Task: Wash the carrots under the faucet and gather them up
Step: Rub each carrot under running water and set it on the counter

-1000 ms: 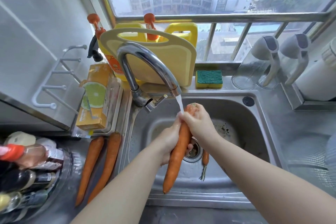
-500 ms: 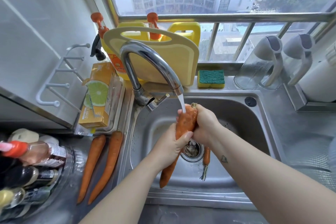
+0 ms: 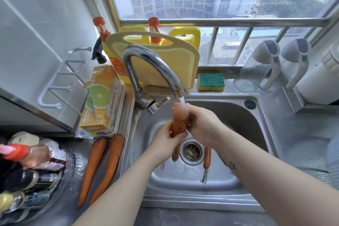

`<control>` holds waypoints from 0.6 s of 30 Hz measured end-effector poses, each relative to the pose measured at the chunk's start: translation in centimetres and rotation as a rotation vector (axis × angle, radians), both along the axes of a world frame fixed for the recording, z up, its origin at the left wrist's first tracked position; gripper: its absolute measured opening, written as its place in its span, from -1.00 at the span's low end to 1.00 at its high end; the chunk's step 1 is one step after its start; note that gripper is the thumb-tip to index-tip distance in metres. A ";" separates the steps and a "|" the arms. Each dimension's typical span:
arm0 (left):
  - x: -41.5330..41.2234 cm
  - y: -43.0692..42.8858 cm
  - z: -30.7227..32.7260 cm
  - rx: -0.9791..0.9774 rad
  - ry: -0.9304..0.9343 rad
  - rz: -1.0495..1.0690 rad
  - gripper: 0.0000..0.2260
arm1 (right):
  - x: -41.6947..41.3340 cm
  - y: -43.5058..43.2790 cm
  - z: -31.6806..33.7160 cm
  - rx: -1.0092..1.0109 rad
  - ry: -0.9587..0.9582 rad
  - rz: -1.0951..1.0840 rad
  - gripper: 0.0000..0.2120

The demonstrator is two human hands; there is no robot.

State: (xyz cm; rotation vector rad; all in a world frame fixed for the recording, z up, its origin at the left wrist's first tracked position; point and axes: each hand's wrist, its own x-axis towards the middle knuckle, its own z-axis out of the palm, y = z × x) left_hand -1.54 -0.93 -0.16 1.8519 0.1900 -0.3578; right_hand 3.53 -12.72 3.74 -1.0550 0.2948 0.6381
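Note:
Water runs from the chrome faucet onto a large carrot held over the steel sink. My left hand grips the carrot's lower half. My right hand grips its thick top end under the stream. Its tip pokes out below my left hand, beside the drain. A small carrot with a stringy root lies in the basin right of the drain. Two long carrots lie side by side on the counter left of the sink.
A yellow cutting board and yellow bottles stand behind the faucet. A sponge sits on the back ledge, an orange box at left. Sauce bottles crowd the lower left. Clear jugs stand at right.
The carrot has slid upward through my hands, so less of it shows below my left hand. My hands have shifted along it under the stream.

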 end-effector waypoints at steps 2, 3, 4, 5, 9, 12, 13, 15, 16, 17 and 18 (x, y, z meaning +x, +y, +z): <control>0.5 -0.1 0.1 0.004 0.043 -0.014 -0.76 | 0.2 -0.3 0.0 -0.052 -0.044 -0.009 -0.77; 0.8 -0.3 0.3 0.008 0.064 -0.027 -0.75 | 0.2 -0.5 0.0 -0.087 -0.054 -0.022 -0.77; 0.9 -0.6 0.4 0.015 0.077 -0.042 -0.75 | 0.2 -0.8 -0.1 -0.124 -0.059 -0.036 -0.77; 1.0 -0.8 0.5 0.022 0.079 -0.054 -0.75 | 0.1 -1.0 -0.3 -0.159 -0.065 -0.045 -0.76; 0.4 -0.8 0.8 0.062 0.048 -0.048 -0.76 | -0.7 -2.0 -0.4 -0.256 -0.162 0.072 -0.72; -0.5 0.1 0.9 0.128 0.002 -0.007 -0.73 | -1.0 -2.3 -0.4 -0.444 -0.219 0.093 -0.80; -0.8 0.4 0.9 0.144 -0.012 0.004 -0.72 | -1.0 -2.4 -0.7 -0.510 -0.217 0.055 -0.82; -1.5 0.9 1.0 0.175 -0.043 0.016 -0.69 | -1.3 -2.8 -1.5 -0.655 -0.236 0.005 -0.85; -1.9 1.1 1.0 0.196 -0.068 0.020 -0.66 | -1.6 -2.9 -2.0 -0.747 -0.271 0.030 -0.86; -2.4 1.3 1.0 0.213 -0.098 0.024 -0.64 | -2.0 -2.8 -2.6 -0.817 -0.305 0.083 -0.86; -2.8 1.6 1.1 0.217 -0.125 0.032 -0.62 | -2.4 -2.7 -3.0 -0.854 -0.328 0.140 -0.86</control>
